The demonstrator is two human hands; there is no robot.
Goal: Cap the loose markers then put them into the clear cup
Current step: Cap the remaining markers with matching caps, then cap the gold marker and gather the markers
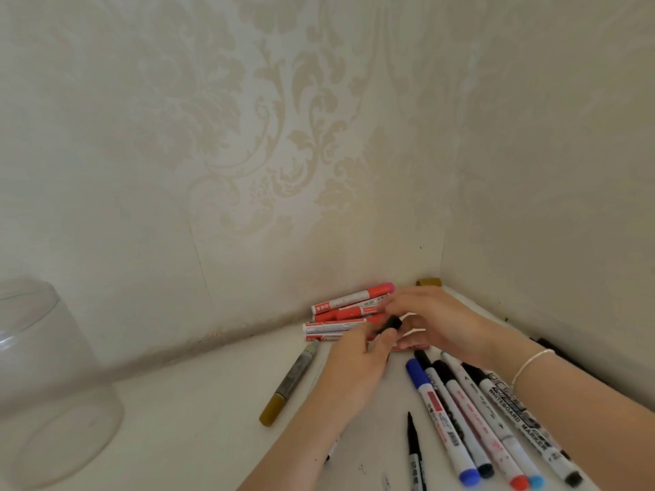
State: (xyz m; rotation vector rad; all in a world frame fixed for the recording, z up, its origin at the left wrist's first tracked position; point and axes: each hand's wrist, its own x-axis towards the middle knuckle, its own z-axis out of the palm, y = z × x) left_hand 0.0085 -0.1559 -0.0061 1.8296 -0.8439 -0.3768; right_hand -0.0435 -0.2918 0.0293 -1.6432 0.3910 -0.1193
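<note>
Near the tabletop's (pixel 198 402) far right corner, where the two papered walls meet, both hands work close together over a heap of red markers (pixel 349 315). The left hand (pixel 358 366) curls its fingers round a small black piece (pixel 391 323), a cap or a marker end; which one cannot be told. The right hand (pixel 436 317), with a thin bracelet (pixel 531 363) on its wrist, has its fingers bent down toward the same spot, but whether they grip anything cannot be told. About five red markers lie stacked against the back wall, partly hidden by the hands, so the count is unsure. At the very corner sits one small gold cap (pixel 429 282). Left of the hands one gold marker (pixel 289 382) lies alone, slanting toward the near edge. Right of the left forearm five whiteboard markers (pixel 489 419) lie side by side, fanned toward the near right: their near ends are blue, black, red, light blue and black, and their far ends touch or nearly touch the red heap. One thin black pen (pixel 413 448) lies just beside them toward the near edge, tip uncapped and pointing away. One clear cup (pixel 46 377) stands at the left edge, well apart from all the markers, with nothing seen inside.
</note>
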